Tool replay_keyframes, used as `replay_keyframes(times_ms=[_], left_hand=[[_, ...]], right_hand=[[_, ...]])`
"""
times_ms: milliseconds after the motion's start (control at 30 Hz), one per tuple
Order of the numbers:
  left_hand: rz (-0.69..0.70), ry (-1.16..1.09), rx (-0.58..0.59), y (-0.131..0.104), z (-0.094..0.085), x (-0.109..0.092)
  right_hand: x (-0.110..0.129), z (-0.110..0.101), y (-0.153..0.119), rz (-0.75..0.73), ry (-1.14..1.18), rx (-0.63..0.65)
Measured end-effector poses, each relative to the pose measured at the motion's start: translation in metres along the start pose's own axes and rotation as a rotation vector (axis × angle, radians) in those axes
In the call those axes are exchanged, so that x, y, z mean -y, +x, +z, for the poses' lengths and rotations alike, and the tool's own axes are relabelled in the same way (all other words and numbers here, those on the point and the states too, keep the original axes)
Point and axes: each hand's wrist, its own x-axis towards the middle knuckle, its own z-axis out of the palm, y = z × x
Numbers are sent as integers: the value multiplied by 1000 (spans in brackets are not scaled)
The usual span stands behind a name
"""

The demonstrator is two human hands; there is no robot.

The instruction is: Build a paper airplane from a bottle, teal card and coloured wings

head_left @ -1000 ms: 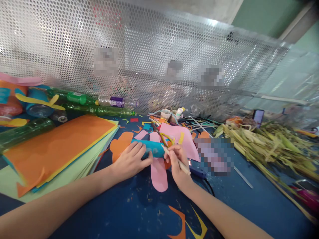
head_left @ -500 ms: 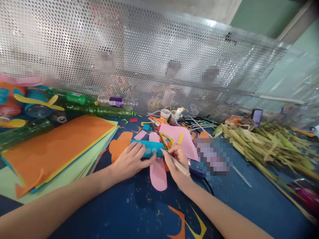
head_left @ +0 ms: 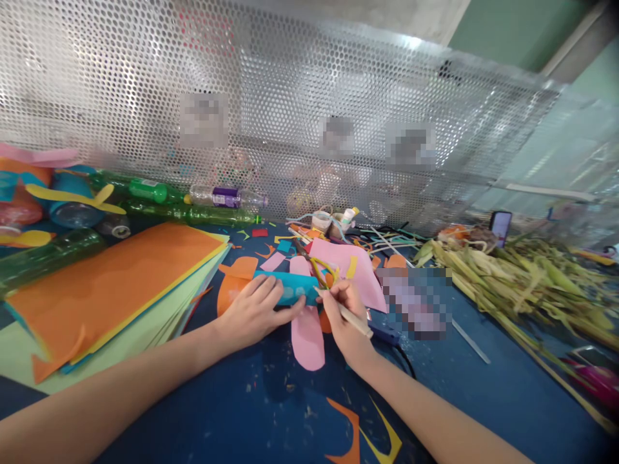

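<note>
A blue paper-wrapped roll (head_left: 290,287) lies across the middle, with pink paper wings (head_left: 308,341) sticking out on both sides and orange paper (head_left: 231,293) at its left end. My left hand (head_left: 256,306) is wrapped over the roll, fingers on top and thumb along the near side. A pale pen-like stick (head_left: 356,320) is pinched in my right hand (head_left: 347,319), its tip touching the roll's right end. Scissors with yellow handles (head_left: 322,264) lie just behind the roll.
Orange and green paper sheets (head_left: 126,277) are stacked on the left. Plastic bottles (head_left: 193,212) lie behind them along a perforated metal screen (head_left: 280,84). Dry husks (head_left: 512,277) spread on the right. Paper scraps (head_left: 351,432) lie at the front.
The orange paper at the roll's left end has changed shape, with a flap now raised. My right hand and the stick have shifted slightly; my left hand keeps its hold.
</note>
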Motion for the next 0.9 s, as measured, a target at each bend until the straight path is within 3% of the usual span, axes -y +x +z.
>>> replay_keyframes(times_ms=[300,900], left_hand=[[-4,-16,-19,0,-2,0],[5,20,-32,0,-1,0]], right_hand=[[1,0,0,-10,-22,-34],[-3,1,2,-83,-44,15]])
